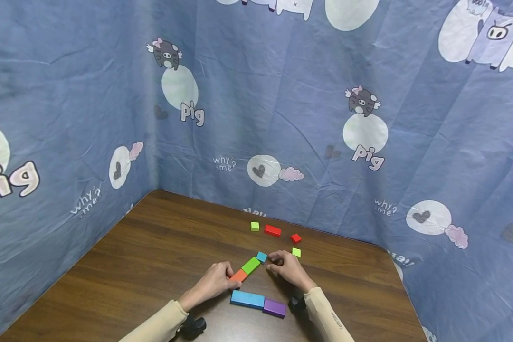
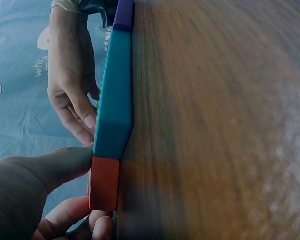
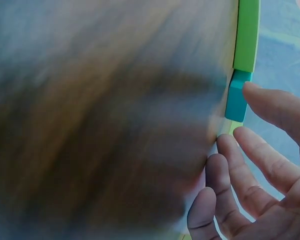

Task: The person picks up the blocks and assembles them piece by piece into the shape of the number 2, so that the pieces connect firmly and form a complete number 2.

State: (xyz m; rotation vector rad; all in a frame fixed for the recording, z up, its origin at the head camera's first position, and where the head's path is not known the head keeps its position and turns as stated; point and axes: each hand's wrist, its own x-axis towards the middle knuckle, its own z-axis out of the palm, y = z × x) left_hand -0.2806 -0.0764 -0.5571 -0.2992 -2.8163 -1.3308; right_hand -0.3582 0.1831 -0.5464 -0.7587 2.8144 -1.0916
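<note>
My left hand point(image 1: 215, 279) pinches an orange block point(image 1: 238, 276) between thumb and fingers. This block lies end to end with a green block point(image 1: 251, 265), forming a slanted line on the table. At the line's far end sits a small blue cube point(image 1: 261, 257), turned slightly from the green block. Beside that cube, my right hand point(image 1: 291, 270) has its fingers spread and loosely bent, holding nothing. In the right wrist view the thumb overlaps the blue cube point(image 3: 237, 97); whether it touches, I cannot tell. Nearer me, a long blue block point(image 1: 248, 299) meets a purple block point(image 1: 274, 308).
Toward the back of the wooden table point(image 1: 188, 228) lie a yellow-green cube point(image 1: 254, 226), a red block point(image 1: 272, 231) and a red cube point(image 1: 296, 238). Another yellow-green cube point(image 1: 297, 252) is just behind my right hand. A blue patterned curtain point(image 1: 239, 118) borders the table.
</note>
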